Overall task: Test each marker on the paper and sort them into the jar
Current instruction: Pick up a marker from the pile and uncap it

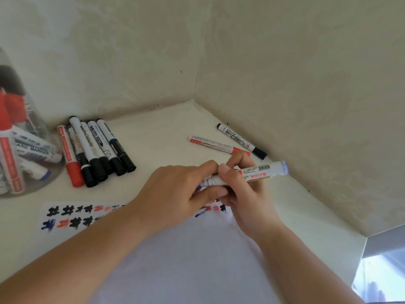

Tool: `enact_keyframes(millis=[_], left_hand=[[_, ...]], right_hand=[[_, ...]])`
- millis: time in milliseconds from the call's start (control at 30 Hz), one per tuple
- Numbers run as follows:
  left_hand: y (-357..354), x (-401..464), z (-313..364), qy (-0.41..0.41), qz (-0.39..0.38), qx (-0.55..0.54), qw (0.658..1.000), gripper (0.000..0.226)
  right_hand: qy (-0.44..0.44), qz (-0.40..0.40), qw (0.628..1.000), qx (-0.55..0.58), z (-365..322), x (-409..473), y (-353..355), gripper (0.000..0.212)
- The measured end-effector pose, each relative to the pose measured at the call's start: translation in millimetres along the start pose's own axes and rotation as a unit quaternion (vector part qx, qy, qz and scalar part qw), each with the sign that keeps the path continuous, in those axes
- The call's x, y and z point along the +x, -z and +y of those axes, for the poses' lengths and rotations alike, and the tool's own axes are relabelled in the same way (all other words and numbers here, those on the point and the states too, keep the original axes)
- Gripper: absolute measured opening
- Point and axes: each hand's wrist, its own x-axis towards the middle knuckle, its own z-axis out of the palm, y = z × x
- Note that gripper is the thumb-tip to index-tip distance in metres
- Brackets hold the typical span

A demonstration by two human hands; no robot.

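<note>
setting: a pale cream table (166, 137) set into a corner of two cream walls (306, 73), which we look down on past our own bare forearms. item, far left: a clear jar (37, 137) standing on the table, cut off by the frame edge, holding several markers with white barrels and red, black and blue ends. item, just right of the jar: a row of six capped markers (94, 150) lying side by side and touching, one red-capped and five black-capped, caps toward us. item, front left to centre: a white sheet of paper (186, 260) under our arms, carrying two rows of black, red and blue test scribbles (65, 216) along its far edge, partly hidden by the hands. item, centre: our left hand (175, 196), fingers curled closed around the tip end of a blue marker (258, 172); a touch of blue shows beneath the fingers, but we cannot tell whether it is the cap or the nib. item, right of centre: our right hand (243, 194), thumb and fingers closed on the same marker's white barrel, held above the paper's far edge with its blue tail pointing right. items, behind the hands toward the corner: a red marker (217, 145) and a black marker (238, 139), both capped, lying near each other but apart on the table.
</note>
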Motion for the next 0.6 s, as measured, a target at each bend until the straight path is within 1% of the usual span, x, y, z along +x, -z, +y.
enact_keyframes(millis=[33, 100, 133, 167, 267, 333, 400, 467, 533, 600], left_hand=[[-0.5, 0.7, -2.7, 0.019, 0.000, -0.004, 1.000, 0.045], [-2.5, -0.6, -10.5, 0.068, -0.010, -0.012, 0.998, 0.068], [-4.0, -2.3, -14.8, 0.076, -0.022, -0.008, 0.997, 0.076], [-5.8, -4.2, -18.6, 0.067, -0.035, 0.005, 0.997, 0.080], [-10.5, -8.2, -24.4, 0.028, -0.095, 0.066, 0.993, 0.081], [-12.3, -7.3, -27.4, 0.028, -0.119, 0.086, 0.989, 0.080], [-10.1, -6.0, -31.5, 0.039, -0.111, 0.078, 0.990, 0.076], [-6.7, -5.9, -35.9, 0.046, -0.102, 0.075, 0.991, 0.068], [-6.6, -6.3, -37.2, 0.032, -0.109, 0.081, 0.990, 0.058], [-8.4, -6.5, -36.5, 0.020, -0.117, 0.083, 0.989, 0.050]], right_hand=[[-0.009, 0.020, 1.000, 0.006, -1.2, 3.5, 3.0, 0.016], [-0.033, 0.087, 0.996, 0.003, -6.8, 10.8, 17.3, 0.008], [-0.047, 0.120, 0.991, -0.016, -9.9, 13.5, 26.6, 0.005], [-0.064, 0.144, 0.987, -0.043, -12.2, 14.7, 35.1, 0.006], [-0.094, 0.156, 0.979, -0.089, -11.5, 12.8, 47.3, 0.012], [-0.090, 0.148, 0.979, -0.104, -8.4, 12.4, 45.9, 0.017], [-0.091, 0.140, 0.978, -0.127, -5.5, 12.9, 42.5, 0.022], [-0.097, 0.127, 0.973, -0.166, -1.6, 12.5, 39.2, 0.019], [-0.102, 0.118, 0.964, -0.216, 2.6, 12.2, 35.3, 0.017], [-0.092, 0.125, 0.951, -0.267, 7.1, 14.0, 30.9, 0.019]])
